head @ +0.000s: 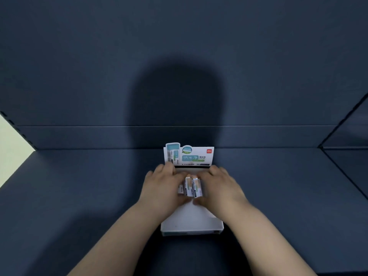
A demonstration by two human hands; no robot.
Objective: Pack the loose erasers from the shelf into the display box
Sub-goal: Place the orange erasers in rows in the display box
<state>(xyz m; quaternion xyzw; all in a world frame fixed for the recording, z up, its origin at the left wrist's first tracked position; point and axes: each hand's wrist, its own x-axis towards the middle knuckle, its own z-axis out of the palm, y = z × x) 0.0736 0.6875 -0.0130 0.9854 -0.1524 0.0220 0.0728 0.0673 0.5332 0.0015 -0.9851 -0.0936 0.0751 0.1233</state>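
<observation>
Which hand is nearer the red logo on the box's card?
Right. The right hand sits just below the red logo; the left hand lies farther, across the erasers.

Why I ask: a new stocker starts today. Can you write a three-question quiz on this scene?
1. True or false: the white display box sits on the dark blue shelf.
2. The erasers are: A between the left hand and right hand; B on the floor; C in a drawer.
3. Fill in: the box's printed header card stands ___ at its back.
Key: 1 true; 2 A; 3 upright.
</observation>
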